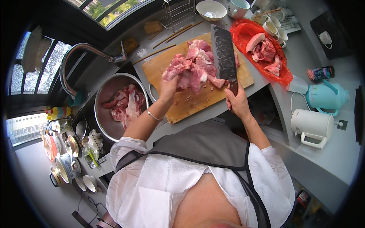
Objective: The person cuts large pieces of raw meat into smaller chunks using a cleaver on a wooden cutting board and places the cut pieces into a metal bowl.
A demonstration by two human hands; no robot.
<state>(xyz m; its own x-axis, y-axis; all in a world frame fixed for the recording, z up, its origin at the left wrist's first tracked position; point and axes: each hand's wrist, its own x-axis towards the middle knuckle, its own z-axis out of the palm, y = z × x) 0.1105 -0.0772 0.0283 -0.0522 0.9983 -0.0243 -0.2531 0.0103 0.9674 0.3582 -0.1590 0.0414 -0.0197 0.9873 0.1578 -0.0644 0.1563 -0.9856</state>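
A large piece of raw meat (196, 64) lies on a wooden cutting board (182, 109). My left hand (168, 89) grips the left end of the meat. The wooden handle of a cleaver (223, 54) is in my right hand (238, 99); its broad dark blade points away from me, at the right side of the meat, and hides part of it. Small meat scraps lie on the near part of the board. Left of the board, a steel bowl (98, 114) holds raw meat pieces (129, 105). More raw meat (266, 51) rests on a red plastic bag (239, 31) at the right.
A curved faucet (64, 65) stands at the left. Chopsticks (174, 35), a wire rack (179, 12) and a white bowl (211, 10) are behind the board. Cups (269, 28), a turquoise jug (325, 95) and a white electric kettle (312, 125) stand at the right.
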